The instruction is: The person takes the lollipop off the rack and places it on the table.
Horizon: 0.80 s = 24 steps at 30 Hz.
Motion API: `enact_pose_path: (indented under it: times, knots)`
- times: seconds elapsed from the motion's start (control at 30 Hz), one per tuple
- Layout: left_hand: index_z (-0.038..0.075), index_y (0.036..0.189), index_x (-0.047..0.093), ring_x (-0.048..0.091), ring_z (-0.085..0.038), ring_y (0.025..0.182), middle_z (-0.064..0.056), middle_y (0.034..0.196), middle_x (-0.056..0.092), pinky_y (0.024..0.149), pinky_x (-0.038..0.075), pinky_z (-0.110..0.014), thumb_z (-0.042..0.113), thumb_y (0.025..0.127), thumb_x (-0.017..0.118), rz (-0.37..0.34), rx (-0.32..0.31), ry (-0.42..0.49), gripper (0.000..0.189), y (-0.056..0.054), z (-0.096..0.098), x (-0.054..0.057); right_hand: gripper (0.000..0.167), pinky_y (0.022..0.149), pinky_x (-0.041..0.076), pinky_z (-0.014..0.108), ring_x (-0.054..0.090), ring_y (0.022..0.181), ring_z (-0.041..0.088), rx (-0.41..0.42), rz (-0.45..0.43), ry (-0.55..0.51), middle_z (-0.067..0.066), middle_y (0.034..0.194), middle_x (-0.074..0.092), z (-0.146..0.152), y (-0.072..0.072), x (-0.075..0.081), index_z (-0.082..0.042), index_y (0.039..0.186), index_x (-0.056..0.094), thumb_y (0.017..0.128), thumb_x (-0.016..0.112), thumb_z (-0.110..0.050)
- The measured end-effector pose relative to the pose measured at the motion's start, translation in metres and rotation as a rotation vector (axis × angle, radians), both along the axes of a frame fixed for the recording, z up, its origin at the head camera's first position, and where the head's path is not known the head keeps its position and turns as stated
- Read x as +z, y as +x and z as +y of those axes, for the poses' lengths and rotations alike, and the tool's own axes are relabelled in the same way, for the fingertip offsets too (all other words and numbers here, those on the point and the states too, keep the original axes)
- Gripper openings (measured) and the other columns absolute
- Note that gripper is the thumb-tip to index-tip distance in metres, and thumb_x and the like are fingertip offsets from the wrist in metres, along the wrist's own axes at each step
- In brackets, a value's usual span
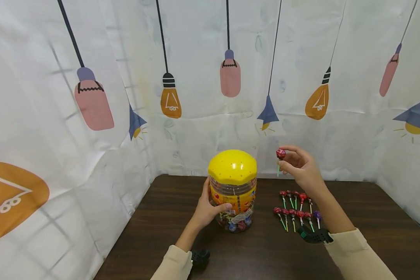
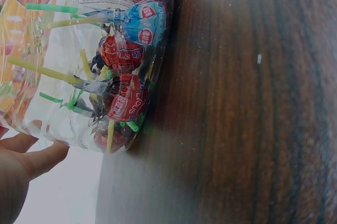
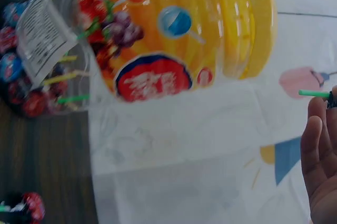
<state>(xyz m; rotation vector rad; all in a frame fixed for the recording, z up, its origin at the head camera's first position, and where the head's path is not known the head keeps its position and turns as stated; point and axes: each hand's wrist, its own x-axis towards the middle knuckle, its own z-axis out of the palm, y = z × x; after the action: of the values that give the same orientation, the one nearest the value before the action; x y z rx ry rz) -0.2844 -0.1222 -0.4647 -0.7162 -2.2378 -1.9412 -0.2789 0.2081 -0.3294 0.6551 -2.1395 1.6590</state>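
Observation:
A clear plastic jar (image 1: 235, 202) with a yellow lid (image 1: 233, 167) stands on the table, lollipops visible low inside it. My left hand (image 1: 206, 208) grips the jar's left side, its thumb across the front label. In the left wrist view, wrapped lollipops (image 2: 126, 50) with green and yellow sticks show through the jar's wall. Above the table to the right, my right hand (image 1: 301, 167) pinches a red-wrapped lollipop (image 1: 281, 154), its green stick hanging down. The right wrist view shows that green stick (image 3: 314, 93) by the fingers, with the lollipop's head cut off by the frame edge.
Right of the jar, several lollipops lie in two rows on the dark wooden table (image 1: 266, 252). Most have red wrappers; a purple lollipop (image 1: 317, 214) ends the nearer row. A white curtain (image 1: 199, 136) printed with lamps hangs behind and at the sides.

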Motion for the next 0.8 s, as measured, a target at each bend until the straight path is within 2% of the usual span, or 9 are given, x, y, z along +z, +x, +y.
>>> enact_pose_path:
  times: [0.1, 0.2, 0.33, 0.47, 0.67, 0.8]
  knots:
    - [0.048, 0.16, 0.009, 0.05, -0.023, 0.137, 0.002, 0.155, 0.042, 0.109, 0.05, -0.051, 0.032, 0.086, 0.084, 0.0, -0.004, 0.003, 0.106, -0.001, 0.0, 0.0, 0.041, 0.069, 0.06, 0.027, 0.067, 0.077, 0.017, -0.018, -0.018, 0.005, -0.005, 0.095, 0.071, 0.015, 0.005, -0.011, -0.011, 0.138, 0.06, 0.099, 0.068, -0.009]
    - [0.047, 0.16, 0.009, 0.051, -0.025, 0.136, 0.0, 0.155, 0.042, 0.106, 0.053, -0.047, 0.031, 0.087, 0.084, 0.001, -0.012, 0.011, 0.106, -0.001, 0.001, 0.0, 0.041, 0.067, 0.059, 0.027, 0.066, 0.074, 0.019, -0.047, -0.034, 0.03, -0.004, 0.095, 0.07, 0.029, 0.01, -0.022, -0.011, 0.139, 0.059, 0.099, 0.067, -0.009]
    - [0.042, 0.162, 0.008, 0.052, -0.028, 0.135, -0.004, 0.155, 0.042, 0.104, 0.054, -0.046, 0.03, 0.088, 0.083, 0.014, -0.021, 0.014, 0.105, -0.002, 0.0, -0.001, 0.041, 0.059, 0.057, 0.03, 0.066, 0.071, 0.019, -0.118, -0.068, 0.089, -0.004, 0.093, 0.069, 0.047, 0.017, -0.039, -0.014, 0.141, 0.058, 0.1, 0.066, -0.015]
    - [0.042, 0.162, 0.008, 0.052, -0.027, 0.135, -0.004, 0.155, 0.042, 0.104, 0.055, -0.044, 0.029, 0.088, 0.082, 0.013, -0.025, 0.018, 0.105, -0.001, 0.0, -0.001, 0.043, 0.053, 0.052, 0.032, 0.064, 0.069, 0.016, -0.161, -0.101, 0.116, -0.007, 0.091, 0.067, 0.063, 0.019, -0.057, -0.015, 0.142, 0.057, 0.101, 0.066, -0.017]
    - [0.044, 0.161, 0.008, 0.052, -0.025, 0.135, -0.002, 0.155, 0.042, 0.102, 0.055, -0.036, 0.029, 0.088, 0.083, 0.013, -0.043, 0.037, 0.106, 0.0, 0.001, 0.0, 0.043, 0.061, 0.058, 0.03, 0.066, 0.071, 0.017, -0.152, -0.13, 0.124, -0.006, 0.093, 0.065, 0.088, 0.021, -0.083, -0.013, 0.143, 0.055, 0.101, 0.066, -0.013]
    - [0.045, 0.161, 0.008, 0.052, -0.023, 0.135, 0.0, 0.155, 0.042, 0.104, 0.054, -0.037, 0.028, 0.088, 0.083, 0.011, -0.041, 0.036, 0.107, -0.001, 0.0, 0.0, 0.041, 0.063, 0.058, 0.028, 0.068, 0.074, 0.017, -0.166, -0.145, 0.145, -0.006, 0.092, 0.066, 0.107, 0.023, -0.101, -0.014, 0.14, 0.056, 0.1, 0.066, -0.011]
